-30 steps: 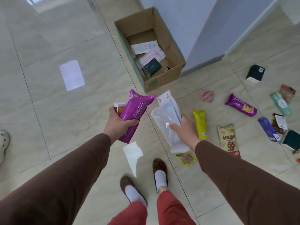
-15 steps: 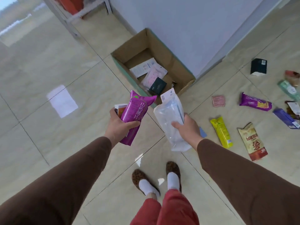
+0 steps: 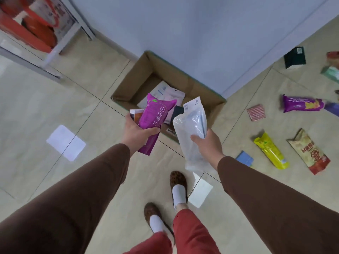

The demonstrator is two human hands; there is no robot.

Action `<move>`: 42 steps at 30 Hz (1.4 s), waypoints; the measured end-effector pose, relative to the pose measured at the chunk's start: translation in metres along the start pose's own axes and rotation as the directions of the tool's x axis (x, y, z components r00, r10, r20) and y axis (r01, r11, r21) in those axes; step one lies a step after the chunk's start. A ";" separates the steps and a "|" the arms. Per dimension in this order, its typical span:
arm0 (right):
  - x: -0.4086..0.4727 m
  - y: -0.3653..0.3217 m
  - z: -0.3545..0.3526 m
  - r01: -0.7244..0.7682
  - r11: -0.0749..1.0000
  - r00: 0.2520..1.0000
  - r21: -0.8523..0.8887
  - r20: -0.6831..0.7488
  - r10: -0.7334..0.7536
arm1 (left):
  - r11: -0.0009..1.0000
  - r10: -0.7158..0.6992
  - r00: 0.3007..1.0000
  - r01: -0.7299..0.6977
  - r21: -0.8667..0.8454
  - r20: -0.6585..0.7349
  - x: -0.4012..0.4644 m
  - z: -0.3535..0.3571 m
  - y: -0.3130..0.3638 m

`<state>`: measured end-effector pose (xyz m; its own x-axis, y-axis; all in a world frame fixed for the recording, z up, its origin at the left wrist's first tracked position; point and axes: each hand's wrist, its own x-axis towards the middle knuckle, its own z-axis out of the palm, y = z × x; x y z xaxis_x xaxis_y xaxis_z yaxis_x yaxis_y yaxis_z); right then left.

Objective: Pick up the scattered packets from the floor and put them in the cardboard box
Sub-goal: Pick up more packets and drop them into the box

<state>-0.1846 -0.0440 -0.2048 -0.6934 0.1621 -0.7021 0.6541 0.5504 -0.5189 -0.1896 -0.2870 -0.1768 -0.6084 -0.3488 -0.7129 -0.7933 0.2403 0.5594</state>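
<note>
An open cardboard box (image 3: pixel 139 77) stands on the floor against the blue wall, with a few packets lying inside. My left hand (image 3: pixel 136 132) grips a purple packet (image 3: pixel 154 118) and a small white-and-orange box (image 3: pixel 135 114) behind it, held at the box's near edge. My right hand (image 3: pixel 207 145) holds a clear white plastic packet (image 3: pixel 190 129) upright over the box's near right corner. More packets lie on the floor to the right: a yellow one (image 3: pixel 270 150), a brown-and-red one (image 3: pixel 309 152), a purple one (image 3: pixel 302 106) and a small red striped one (image 3: pixel 256 112).
A small blue packet (image 3: pixel 244 158) lies by my right sleeve. A dark box (image 3: pixel 294 57) and a green packet (image 3: pixel 332 73) sit at the far right. A grey shelf frame (image 3: pixel 55 50) with red items stands far left. My feet (image 3: pixel 178 187) are below the hands.
I have stepped closer to the cardboard box. Both hands, still holding their packets, now reach its near edge, and the box looks larger and nearer.
</note>
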 end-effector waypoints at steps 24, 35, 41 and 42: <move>0.113 -0.084 0.129 -0.089 0.981 0.950 0.174 -0.280 0.136 | 0.622 0.246 0.928 -0.372 0.689 0.279 0.230 -0.026 0.055; 0.039 -0.050 0.086 -0.096 0.994 0.922 -0.051 -0.381 0.069 | 0.340 0.338 0.722 -0.692 0.637 0.604 0.144 0.006 0.073; -0.030 -0.006 0.038 -0.141 0.990 0.888 0.008 -0.441 0.130 | 0.191 0.316 0.615 -0.787 0.586 0.723 0.066 0.036 0.089; -0.042 0.005 0.031 -0.148 0.989 0.877 0.026 -0.459 0.144 | 0.156 0.316 0.591 -0.804 0.574 0.742 0.052 0.044 0.090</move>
<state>-0.1432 -0.0733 -0.1926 -0.6529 0.5968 -0.4665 0.7572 0.4989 -0.4216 -0.2941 -0.2437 -0.1818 -0.6281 0.5421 -0.5582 0.3516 0.8377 0.4178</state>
